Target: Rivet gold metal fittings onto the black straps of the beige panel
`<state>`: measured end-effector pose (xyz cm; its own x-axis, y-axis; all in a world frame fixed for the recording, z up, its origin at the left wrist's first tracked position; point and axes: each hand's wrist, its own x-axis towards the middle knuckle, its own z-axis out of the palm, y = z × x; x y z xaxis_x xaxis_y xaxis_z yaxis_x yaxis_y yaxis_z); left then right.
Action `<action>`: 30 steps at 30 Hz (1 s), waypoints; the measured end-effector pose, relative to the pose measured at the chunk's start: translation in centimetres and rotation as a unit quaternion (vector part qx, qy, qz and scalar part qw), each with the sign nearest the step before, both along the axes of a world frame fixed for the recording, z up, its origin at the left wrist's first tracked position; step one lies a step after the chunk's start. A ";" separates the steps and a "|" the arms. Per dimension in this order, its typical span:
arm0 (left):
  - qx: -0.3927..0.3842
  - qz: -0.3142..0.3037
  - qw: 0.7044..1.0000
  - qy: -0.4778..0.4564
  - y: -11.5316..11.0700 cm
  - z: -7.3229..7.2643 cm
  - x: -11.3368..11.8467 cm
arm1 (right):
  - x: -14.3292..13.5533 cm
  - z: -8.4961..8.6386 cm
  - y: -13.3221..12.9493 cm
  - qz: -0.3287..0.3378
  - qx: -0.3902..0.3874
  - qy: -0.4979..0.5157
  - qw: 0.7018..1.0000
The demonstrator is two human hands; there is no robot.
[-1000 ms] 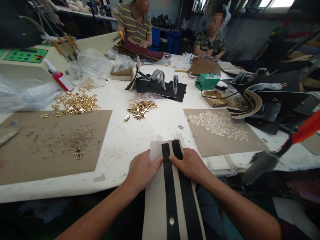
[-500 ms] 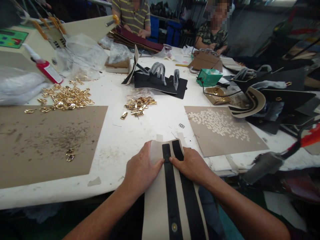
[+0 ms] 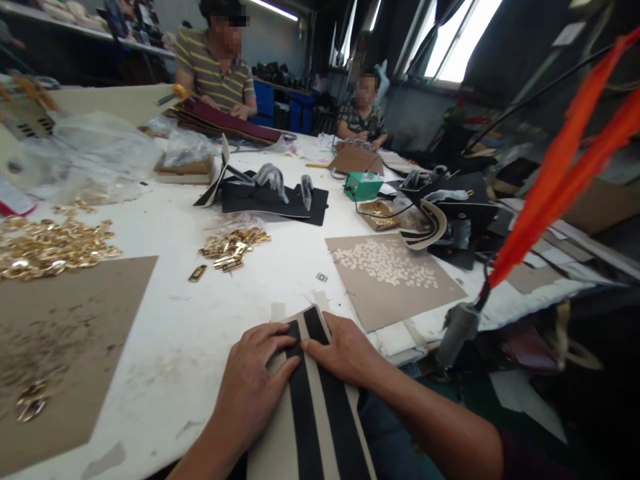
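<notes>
Strips laid along the panel, both hands at its far end, loose fittings waiting

The white table (image 3: 273,280) spreads across the view, with two people at its far side; a beige panel (image 3: 273,443) comes off its near edge toward the wearer, its near end out of frame; two black strips (image 3: 306,417) run lengthwise on it, side by side with a beige band between.

The left hand (image 3: 255,373) lies over the panel's left side, fingertips and thumb close together on the left strip; whether they pinch it or only press, I cannot tell; the right hand (image 3: 347,347) clasps the right edge, thumb on top beside the left strip, fingers hidden beneath.

As far as shows, placing the strips looks done, and the far end seems to be in hand now; no metal fitting shows on the uncovered stretch, so any fastening there looks left to do; the hidden parts may differ.

Brown boards lie left (image 3: 117,333) and right (image 3: 370,310); gold rings (image 3: 60,247) are heaped behind the left one, gold plates (image 3: 233,250) nearer the middle; pale little discs (image 3: 385,260) dot the right board, and one small square piece (image 3: 321,277) lies just beyond the panel.
</notes>
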<state>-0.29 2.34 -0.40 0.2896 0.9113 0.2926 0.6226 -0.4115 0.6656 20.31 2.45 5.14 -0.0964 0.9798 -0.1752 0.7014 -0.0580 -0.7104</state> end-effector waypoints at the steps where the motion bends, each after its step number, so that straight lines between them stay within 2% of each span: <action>1: 0.003 -0.001 1.000 -0.001 0.3 -0.3 -0.1 | 0.8 -0.1 0.1 -0.025 0.009 0.013 1.000; 3: 0.010 -0.004 1.000 -0.003 0.7 -0.9 -0.3 | 3.2 -0.4 0.5 -0.082 0.036 0.018 0.996; 6: 0.018 -0.007 1.000 0.002 1.0 -1.7 -0.7 | 8.0 -1.0 1.5 -0.151 0.087 -0.039 0.984; 9: 0.024 -0.009 1.000 0.009 1.2 -2.2 -0.8 | 12.7 -1.6 2.9 -0.195 0.103 -0.103 0.970; 12: 0.027 -0.004 1.000 0.012 1.3 -2.3 -0.8 | 15.6 -1.9 4.5 -0.212 0.102 -0.146 0.961; 18: 0.034 -0.003 0.999 0.014 1.2 -1.8 -0.7 | 16.7 -2.1 6.7 -0.197 0.076 -0.226 0.951; 23: 0.014 0.001 1.000 0.006 0.9 -1.0 -0.5 | 16.7 -1.8 6.5 -0.153 0.055 -0.281 0.946; 30: -0.032 -0.006 0.999 -0.019 -0.5 0.9 0.0 | 16.2 -1.1 6.7 -0.069 0.024 -0.381 0.922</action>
<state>-0.32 1.85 0.45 0.2903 0.9252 0.2443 0.5919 -0.3742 0.7139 36.48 9.15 4.01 0.1617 0.9821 -0.0961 0.9862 -0.1643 -0.0195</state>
